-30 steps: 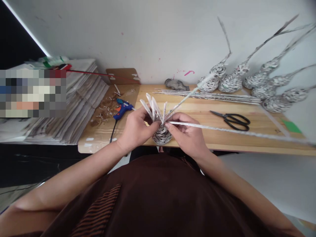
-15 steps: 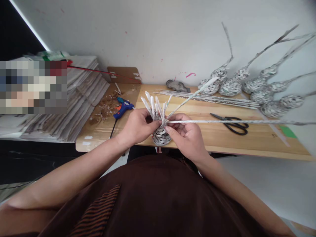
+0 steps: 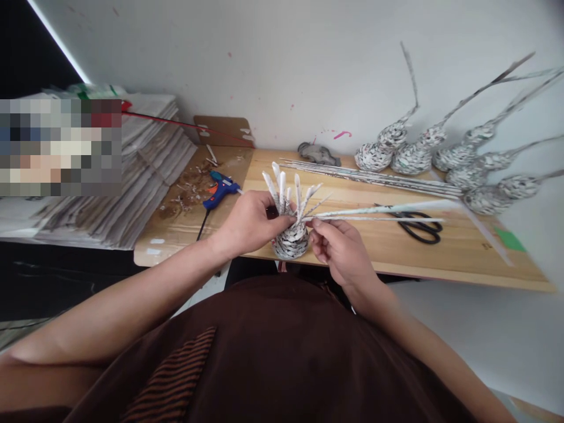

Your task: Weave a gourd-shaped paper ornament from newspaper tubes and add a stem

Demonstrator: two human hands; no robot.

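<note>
L of frame: glue gun [image 3: 224, 192] laid on cardboard [image 3: 176, 232]. Ctr: small woven paper piece [image 3: 291, 244] is gripped at its rim by the L hand [image 3: 251, 226], thumb pressed among upright spokes [image 3: 282, 187]. R of ctr: one long paper strip [image 3: 379, 219], beside another, is pinched near the weave by the R hand [image 3: 341, 244]. Strip-weaving seems under way; next, the strip prob. needs tucking round a spoke, w/ tension held.
</note>
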